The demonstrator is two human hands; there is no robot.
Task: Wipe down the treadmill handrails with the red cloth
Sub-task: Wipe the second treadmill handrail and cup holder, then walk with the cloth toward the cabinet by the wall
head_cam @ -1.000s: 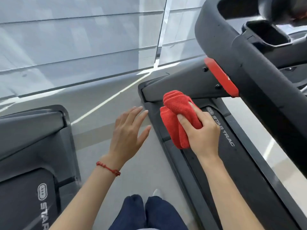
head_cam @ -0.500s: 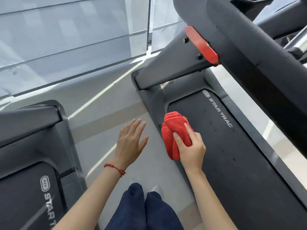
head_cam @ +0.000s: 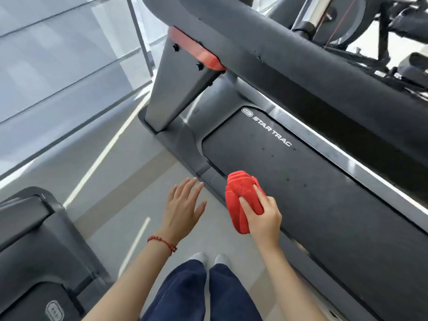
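A: How is the right hand (head_cam: 264, 218) seen?

B: It is wrapped round the red cloth (head_cam: 240, 202); the fingers (head_cam: 246, 205) are curled over the bundle, which is held bunched and folded. The cloth is seen above the near edge of the treadmill belt (head_cam: 324, 205), beside the grey side rail (head_cam: 213, 179). Whether the belt is actually touched cannot be told.

A: Which way is the cloth pointed?

B: Its long axis is run from the wrist end up and away from the person, tilted slightly left in the picture; the folded, ridged end is turned toward the front of the machine.

A: And the left hand (head_cam: 183, 209)?

B: It is held free of everything, palm down, fingers straight and a little spread, over the floor (head_cam: 129, 181) just left of the cloth. A red string bracelet (head_cam: 162, 242) is worn at that wrist.

A: The handrail?

B: A thick black padded handrail (head_cam: 301, 66) is seen crossing the upper right, well apart from the cloth. It is carried on a grey upright (head_cam: 176, 89) with a red plate (head_cam: 196, 52) at the joint.

A: Anything written?

B: "STAR TRAC" with an oval logo is printed in white at the front of the belt. On a second treadmill (head_cam: 30, 251) at lower left only a logo badge is made out.

A: Containers?

B: No container is made out.
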